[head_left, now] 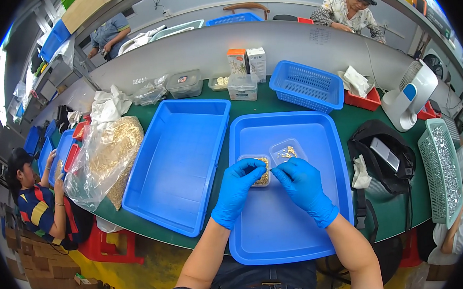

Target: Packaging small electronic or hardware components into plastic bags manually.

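1. Left hand (241,185), right hand (302,185): fingertips bunched, nearly meeting; grip on any piece, cannot tell.
2. Gold-coloured pieces (262,179) in near tub (260,186), toward blue tray's (285,224) back edge; far tub (281,143) just beyond, rightward.
3. Risk: small pieces slipping from smooth gloves, scattering.
4. Tray at bench's (250,106) front edge; body bump could jolt tubs, spill pieces.

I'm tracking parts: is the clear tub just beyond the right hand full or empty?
Neither: small gold-coloured pieces lie in the clear tub, leaving part of its bottom bare.
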Motion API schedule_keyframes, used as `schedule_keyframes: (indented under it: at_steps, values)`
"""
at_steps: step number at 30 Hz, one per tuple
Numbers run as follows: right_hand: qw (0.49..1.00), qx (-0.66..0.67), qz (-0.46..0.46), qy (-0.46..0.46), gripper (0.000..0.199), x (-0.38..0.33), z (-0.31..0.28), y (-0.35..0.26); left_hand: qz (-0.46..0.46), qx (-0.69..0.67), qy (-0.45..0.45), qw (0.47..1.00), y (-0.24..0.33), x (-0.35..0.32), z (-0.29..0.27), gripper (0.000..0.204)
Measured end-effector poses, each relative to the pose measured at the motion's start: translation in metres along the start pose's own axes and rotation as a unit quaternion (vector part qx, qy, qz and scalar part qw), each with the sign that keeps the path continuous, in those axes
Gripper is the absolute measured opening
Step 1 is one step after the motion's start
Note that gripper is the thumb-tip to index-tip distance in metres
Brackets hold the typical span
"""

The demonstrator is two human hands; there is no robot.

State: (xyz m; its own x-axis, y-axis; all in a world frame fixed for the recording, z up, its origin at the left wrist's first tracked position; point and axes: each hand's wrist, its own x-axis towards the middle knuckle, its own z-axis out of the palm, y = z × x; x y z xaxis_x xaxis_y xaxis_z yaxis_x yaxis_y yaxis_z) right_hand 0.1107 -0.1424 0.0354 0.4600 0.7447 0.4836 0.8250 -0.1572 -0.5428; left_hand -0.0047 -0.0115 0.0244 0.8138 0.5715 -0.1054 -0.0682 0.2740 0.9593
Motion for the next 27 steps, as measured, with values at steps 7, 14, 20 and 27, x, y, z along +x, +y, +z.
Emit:
schedule_keyframes:
  at_steps: [7,14,20,27]
  values:
    - [0.989,0.102,0.11,0.002,0.013,0.003,-0.002,0.006,0.006,-0.099,-0.021,0.995,0.009,0.002,0.008,0.034]
    - [0.996,0.089,-0.025,-0.005,0.015,0.002,0.004,0.002,-0.017,-0.234,-0.153,0.96,-0.001,0.005,0.003,0.057]
    - [0.998,0.053,0.045,0.001,0.017,-0.003,0.007,0.008,-0.024,-0.213,-0.182,0.96,0.004,0.002,0.006,0.065]
    - [0.998,0.052,0.037,-0.021,0.02,-0.003,0.007,0.01,-0.004,-0.187,-0.193,0.963,0.001,0.001,0.007,0.067]
